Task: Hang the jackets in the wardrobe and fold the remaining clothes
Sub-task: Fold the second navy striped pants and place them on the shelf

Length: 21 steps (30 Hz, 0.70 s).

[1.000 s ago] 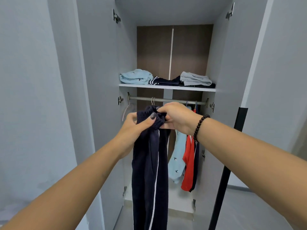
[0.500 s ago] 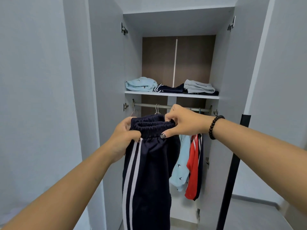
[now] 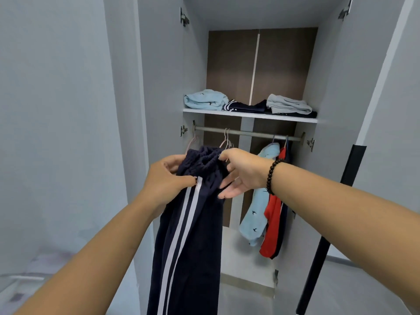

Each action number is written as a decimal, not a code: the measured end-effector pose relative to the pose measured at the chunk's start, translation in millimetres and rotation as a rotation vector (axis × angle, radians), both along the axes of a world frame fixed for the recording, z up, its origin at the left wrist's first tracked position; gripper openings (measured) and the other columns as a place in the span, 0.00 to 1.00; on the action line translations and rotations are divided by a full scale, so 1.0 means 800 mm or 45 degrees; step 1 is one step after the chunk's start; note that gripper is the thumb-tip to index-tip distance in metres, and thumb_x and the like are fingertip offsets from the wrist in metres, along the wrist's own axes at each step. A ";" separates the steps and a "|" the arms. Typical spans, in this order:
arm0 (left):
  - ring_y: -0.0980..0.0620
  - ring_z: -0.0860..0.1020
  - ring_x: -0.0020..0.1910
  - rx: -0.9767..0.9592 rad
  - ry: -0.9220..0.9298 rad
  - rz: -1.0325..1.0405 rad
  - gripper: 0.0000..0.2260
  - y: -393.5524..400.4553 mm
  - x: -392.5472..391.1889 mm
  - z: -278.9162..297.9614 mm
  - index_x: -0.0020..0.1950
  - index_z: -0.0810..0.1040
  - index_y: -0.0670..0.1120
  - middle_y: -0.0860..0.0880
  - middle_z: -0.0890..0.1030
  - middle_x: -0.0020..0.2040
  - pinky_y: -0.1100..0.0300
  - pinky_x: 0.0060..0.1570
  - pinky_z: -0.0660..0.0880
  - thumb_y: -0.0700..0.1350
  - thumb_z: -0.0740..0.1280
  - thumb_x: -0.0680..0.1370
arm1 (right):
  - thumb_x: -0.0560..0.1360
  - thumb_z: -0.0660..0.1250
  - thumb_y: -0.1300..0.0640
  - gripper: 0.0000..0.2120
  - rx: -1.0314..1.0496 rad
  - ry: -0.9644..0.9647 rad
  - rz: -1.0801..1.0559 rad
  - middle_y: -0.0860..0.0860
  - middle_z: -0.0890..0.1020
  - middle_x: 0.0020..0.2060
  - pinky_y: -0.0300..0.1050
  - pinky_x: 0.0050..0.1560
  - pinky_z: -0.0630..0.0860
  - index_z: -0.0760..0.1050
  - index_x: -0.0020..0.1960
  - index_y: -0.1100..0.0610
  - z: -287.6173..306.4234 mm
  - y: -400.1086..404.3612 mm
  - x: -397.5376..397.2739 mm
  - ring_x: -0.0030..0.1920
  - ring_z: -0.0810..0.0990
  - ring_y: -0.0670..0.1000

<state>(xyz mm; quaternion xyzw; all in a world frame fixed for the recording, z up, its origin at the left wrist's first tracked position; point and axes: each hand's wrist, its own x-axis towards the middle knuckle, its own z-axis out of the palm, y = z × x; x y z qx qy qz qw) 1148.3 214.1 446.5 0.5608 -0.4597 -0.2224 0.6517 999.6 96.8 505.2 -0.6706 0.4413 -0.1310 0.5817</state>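
Left hand (image 3: 168, 178) pinches navy trousers (image 3: 195, 246) at waistband; right hand (image 3: 242, 171) — fingers spread — touches it.

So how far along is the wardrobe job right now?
Done: jackets hang on the rail; folded clothes sit on the shelf. In hand: navy striped pants, left hand pinching the waistband, right hand open against it. Left: probably fold those pants and shelve them. Any other clothes waiting are out of view.
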 end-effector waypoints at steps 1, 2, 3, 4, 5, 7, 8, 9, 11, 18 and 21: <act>0.53 0.85 0.46 -0.010 0.001 -0.009 0.23 0.004 0.002 -0.005 0.53 0.83 0.53 0.53 0.86 0.46 0.65 0.41 0.80 0.28 0.72 0.67 | 0.76 0.58 0.48 0.23 0.161 -0.080 0.004 0.64 0.79 0.51 0.51 0.30 0.80 0.67 0.65 0.62 -0.003 0.002 0.007 0.34 0.84 0.63; 0.54 0.84 0.46 -0.020 -0.006 -0.025 0.23 0.007 0.003 -0.011 0.51 0.84 0.54 0.53 0.86 0.47 0.66 0.41 0.79 0.28 0.71 0.67 | 0.75 0.59 0.48 0.22 0.254 -0.155 0.000 0.62 0.80 0.49 0.53 0.30 0.80 0.70 0.61 0.63 -0.007 0.002 0.014 0.34 0.84 0.63; 0.55 0.84 0.47 -0.026 -0.026 -0.046 0.24 0.011 0.004 -0.018 0.50 0.85 0.56 0.53 0.86 0.47 0.67 0.42 0.79 0.27 0.70 0.67 | 0.73 0.61 0.48 0.20 0.295 -0.201 0.001 0.61 0.82 0.46 0.55 0.31 0.80 0.73 0.56 0.62 -0.012 0.002 0.023 0.34 0.84 0.62; 0.55 0.84 0.47 -0.024 -0.055 -0.070 0.25 0.015 0.004 -0.024 0.50 0.85 0.56 0.54 0.86 0.48 0.68 0.43 0.78 0.27 0.70 0.67 | 0.72 0.62 0.47 0.18 0.284 -0.198 0.021 0.60 0.84 0.42 0.56 0.32 0.80 0.75 0.53 0.61 -0.019 0.002 0.032 0.34 0.85 0.60; 0.56 0.84 0.49 -0.016 -0.087 -0.087 0.25 0.019 0.004 -0.032 0.52 0.85 0.55 0.54 0.86 0.48 0.69 0.45 0.78 0.27 0.70 0.67 | 0.72 0.64 0.46 0.17 0.240 -0.153 0.060 0.58 0.85 0.39 0.56 0.34 0.81 0.76 0.51 0.60 -0.027 0.002 0.042 0.35 0.85 0.58; 0.57 0.83 0.50 -0.001 -0.138 -0.088 0.24 0.026 0.004 -0.049 0.54 0.84 0.53 0.56 0.86 0.49 0.71 0.47 0.77 0.27 0.71 0.67 | 0.71 0.66 0.44 0.16 0.169 -0.031 0.150 0.54 0.85 0.35 0.55 0.40 0.82 0.76 0.48 0.57 -0.044 0.005 0.061 0.35 0.85 0.55; 0.58 0.83 0.49 0.006 -0.149 -0.074 0.25 0.030 0.004 -0.059 0.54 0.83 0.54 0.57 0.85 0.48 0.71 0.47 0.76 0.27 0.71 0.67 | 0.71 0.67 0.44 0.16 0.159 0.019 0.185 0.54 0.84 0.34 0.53 0.41 0.82 0.76 0.46 0.56 -0.052 0.009 0.070 0.34 0.85 0.54; 0.59 0.83 0.49 0.010 -0.149 -0.051 0.26 0.034 0.005 -0.068 0.53 0.83 0.56 0.58 0.85 0.48 0.72 0.47 0.76 0.27 0.70 0.67 | 0.71 0.67 0.43 0.16 0.156 0.056 0.211 0.54 0.84 0.34 0.51 0.41 0.82 0.76 0.46 0.56 -0.059 0.013 0.077 0.33 0.84 0.54; 0.60 0.83 0.49 0.007 -0.124 -0.004 0.27 0.041 0.007 -0.088 0.52 0.83 0.58 0.60 0.85 0.47 0.72 0.46 0.76 0.27 0.70 0.66 | 0.72 0.68 0.43 0.16 0.142 0.101 0.254 0.54 0.84 0.34 0.48 0.39 0.81 0.76 0.46 0.57 -0.070 0.021 0.090 0.32 0.84 0.53; 0.61 0.82 0.50 -0.027 0.042 0.134 0.31 0.060 0.019 -0.149 0.50 0.83 0.64 0.62 0.84 0.49 0.73 0.46 0.75 0.26 0.68 0.67 | 0.73 0.69 0.57 0.08 0.052 0.221 0.269 0.56 0.83 0.35 0.49 0.42 0.82 0.75 0.46 0.61 -0.101 0.051 0.134 0.36 0.83 0.54; 0.62 0.82 0.51 -0.095 0.085 0.233 0.29 0.063 0.028 -0.167 0.55 0.81 0.61 0.62 0.84 0.51 0.73 0.47 0.75 0.29 0.69 0.67 | 0.74 0.67 0.64 0.04 -0.055 0.140 0.086 0.57 0.81 0.39 0.50 0.38 0.82 0.72 0.45 0.61 -0.113 0.058 0.155 0.37 0.82 0.55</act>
